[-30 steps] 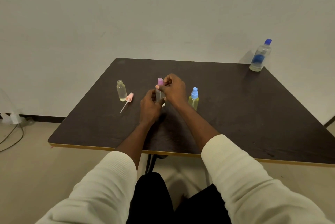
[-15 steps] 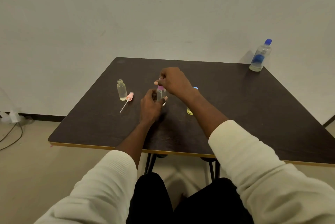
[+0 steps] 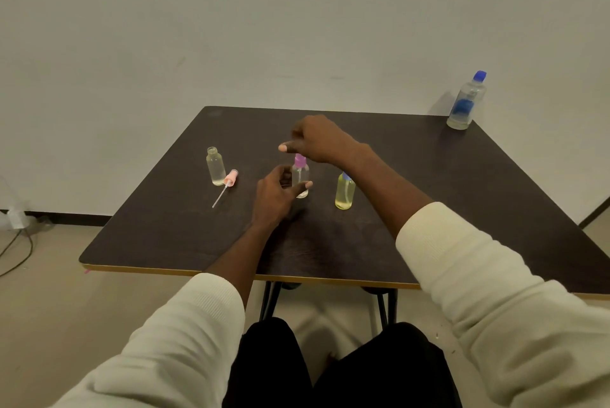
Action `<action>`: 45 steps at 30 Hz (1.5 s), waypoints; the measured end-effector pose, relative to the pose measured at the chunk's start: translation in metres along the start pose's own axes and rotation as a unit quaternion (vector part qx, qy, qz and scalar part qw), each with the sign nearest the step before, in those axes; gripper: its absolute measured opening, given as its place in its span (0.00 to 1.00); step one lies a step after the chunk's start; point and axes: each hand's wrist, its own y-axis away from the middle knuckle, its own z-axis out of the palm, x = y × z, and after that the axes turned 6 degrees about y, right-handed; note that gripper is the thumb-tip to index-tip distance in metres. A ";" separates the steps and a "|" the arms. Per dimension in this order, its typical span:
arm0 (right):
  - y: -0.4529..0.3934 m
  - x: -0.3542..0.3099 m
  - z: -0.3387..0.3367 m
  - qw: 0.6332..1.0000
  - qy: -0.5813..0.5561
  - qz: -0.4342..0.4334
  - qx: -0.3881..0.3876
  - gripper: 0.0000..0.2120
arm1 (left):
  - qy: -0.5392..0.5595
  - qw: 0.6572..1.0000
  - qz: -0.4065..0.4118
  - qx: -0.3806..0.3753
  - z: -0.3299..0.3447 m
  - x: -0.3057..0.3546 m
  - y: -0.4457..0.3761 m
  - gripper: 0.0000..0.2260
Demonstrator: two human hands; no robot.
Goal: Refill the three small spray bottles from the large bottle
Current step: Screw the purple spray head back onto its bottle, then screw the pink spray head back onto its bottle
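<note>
Lifting off the purple cap [image 3: 300,161], the right hand [image 3: 318,142] now hovers just above it, fingers curled round nothing. Below it, the left hand [image 3: 279,195] grips the middle bottle [image 3: 300,180] to steady it. Far beyond the right hand, the big bottle [image 3: 465,102] stands untouched.

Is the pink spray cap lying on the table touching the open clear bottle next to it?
Cannot tell. In the head view the pink spray cap lies right against the base of the open clear bottle; their outlines meet, but the angle does not settle whether they touch.
</note>
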 end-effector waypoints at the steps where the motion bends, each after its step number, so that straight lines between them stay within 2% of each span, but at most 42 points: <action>1: 0.000 0.001 -0.002 1.000 0.002 -0.012 -0.013 0.15 | -0.001 1.000 0.002 -0.001 0.000 0.000 -0.001 0.19; 4: 0.001 0.005 -0.004 0.999 0.034 -0.011 -0.027 0.07 | -0.009 1.000 0.011 -0.010 0.002 0.001 -0.001 0.20; 9: 0.003 0.005 0.002 0.999 0.033 0.021 0.001 0.15 | -0.012 1.000 0.019 -0.019 0.003 -0.001 -0.001 0.22; 17: 0.007 0.009 0.008 1.000 0.024 0.009 -0.012 0.08 | -0.019 0.999 0.016 -0.022 0.004 -0.002 -0.002 0.21; 24: 0.013 0.010 0.019 0.996 -0.012 0.070 0.045 0.19 | -0.027 0.999 0.009 -0.017 0.006 -0.003 -0.003 0.19; 29: 0.015 0.009 0.024 0.994 -0.026 0.089 0.066 0.20 | -0.027 0.999 0.011 -0.021 0.006 -0.002 -0.002 0.18; 36: 0.020 0.007 0.022 0.993 -0.034 0.094 0.064 0.21 | -0.044 0.998 0.017 -0.030 0.005 0.001 0.001 0.23; 38: 0.024 0.005 0.021 0.993 -0.026 0.088 0.080 0.23 | -0.038 0.999 0.018 -0.028 0.005 0.001 0.001 0.25; 40: 0.024 0.001 0.023 0.991 -0.024 0.071 0.113 0.22 | -0.026 0.999 0.019 -0.017 0.002 0.002 0.004 0.28; 42: 0.022 -0.004 0.025 0.987 -0.036 0.050 0.148 0.15 | -0.017 0.999 0.029 0.013 0.000 0.004 0.010 0.23; 45: 0.018 -0.014 0.028 0.973 -0.075 0.017 0.217 0.08 | 0.003 0.992 0.074 0.106 -0.013 0.007 0.022 0.07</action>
